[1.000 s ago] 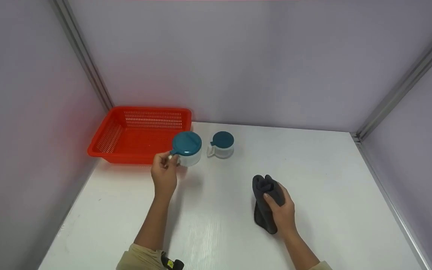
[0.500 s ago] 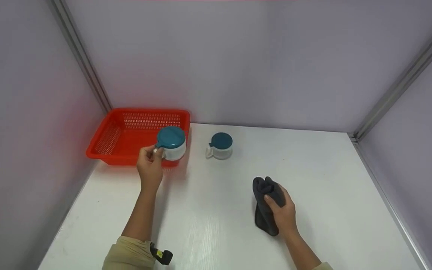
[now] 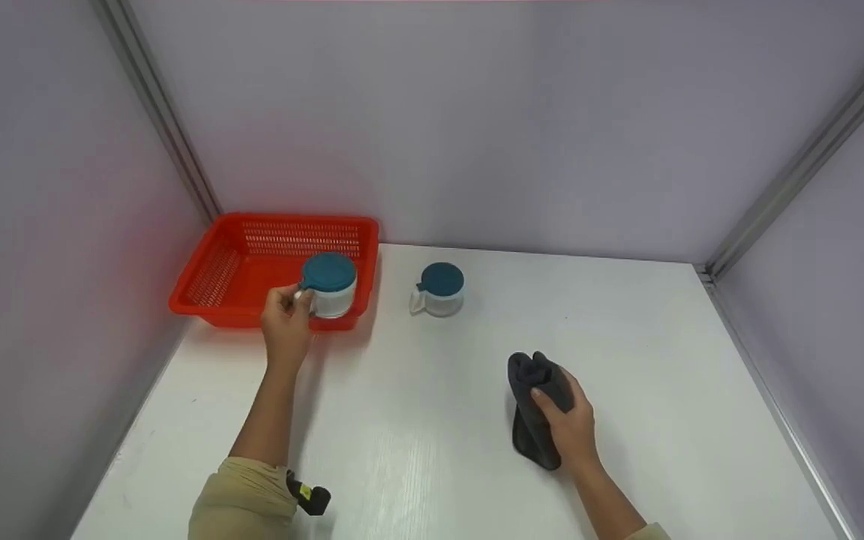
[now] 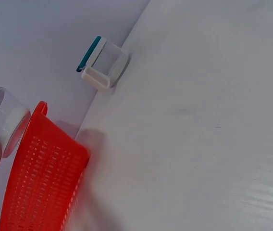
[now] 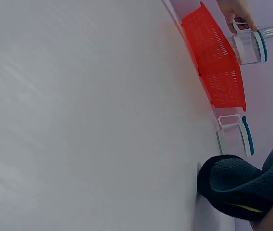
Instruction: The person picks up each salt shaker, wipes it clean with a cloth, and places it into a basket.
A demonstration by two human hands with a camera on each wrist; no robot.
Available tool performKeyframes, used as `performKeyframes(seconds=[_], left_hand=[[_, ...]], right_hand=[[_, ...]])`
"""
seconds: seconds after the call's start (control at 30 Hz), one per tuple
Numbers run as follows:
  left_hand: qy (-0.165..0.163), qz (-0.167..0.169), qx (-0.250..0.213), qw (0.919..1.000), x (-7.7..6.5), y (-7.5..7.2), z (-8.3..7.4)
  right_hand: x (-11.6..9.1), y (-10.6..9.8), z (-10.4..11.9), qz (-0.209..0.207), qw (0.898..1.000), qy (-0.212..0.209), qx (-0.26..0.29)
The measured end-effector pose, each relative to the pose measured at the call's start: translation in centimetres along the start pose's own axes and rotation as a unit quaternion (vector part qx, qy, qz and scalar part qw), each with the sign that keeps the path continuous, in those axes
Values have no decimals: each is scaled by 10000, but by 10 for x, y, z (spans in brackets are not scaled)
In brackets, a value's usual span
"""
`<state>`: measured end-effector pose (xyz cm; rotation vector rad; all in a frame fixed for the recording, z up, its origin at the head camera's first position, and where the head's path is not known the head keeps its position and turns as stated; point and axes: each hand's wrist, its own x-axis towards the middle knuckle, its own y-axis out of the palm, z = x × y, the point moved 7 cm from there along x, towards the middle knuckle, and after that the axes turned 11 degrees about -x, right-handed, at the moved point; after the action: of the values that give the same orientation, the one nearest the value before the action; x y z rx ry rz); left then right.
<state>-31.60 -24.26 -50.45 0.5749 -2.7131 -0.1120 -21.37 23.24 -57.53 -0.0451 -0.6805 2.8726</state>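
Observation:
My left hand (image 3: 286, 328) grips the white handle of a clear jar (image 3: 333, 301) with a teal lid. The jar is held over the front right rim of a red basket (image 3: 241, 313); in the left wrist view the jar's base (image 4: 15, 132) looks close to the basket's rim, and I cannot tell whether they touch. My right hand (image 3: 573, 427) holds a folded dark grey cloth (image 3: 533, 409), thumb on its near side and fingers behind. In the right wrist view the cloth (image 5: 242, 180) looks fluffy, with a black edge and a small yellow strip.
A second, smaller lidded jar (image 3: 443, 300) stands upright on the white table (image 3: 432, 420), right of the basket, its handle toward the left. Grey walls (image 3: 462, 120) enclose the table at the back and both sides.
My left hand has carried the jar leftward, from beside the basket's right end to over its front right part. The right hand and the cloth have hardly moved.

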Motion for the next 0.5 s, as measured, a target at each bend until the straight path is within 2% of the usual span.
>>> performKeyframes(seconds=[0.3,0.5], left_hand=[[-487,2,166,9987,16,1,8],[-578,32,694,9959,29,1,9]], right_hand=[[2,-2,-3,-80,9999,-69,7],[1,-2,-4,-64,10000,-45,5]])
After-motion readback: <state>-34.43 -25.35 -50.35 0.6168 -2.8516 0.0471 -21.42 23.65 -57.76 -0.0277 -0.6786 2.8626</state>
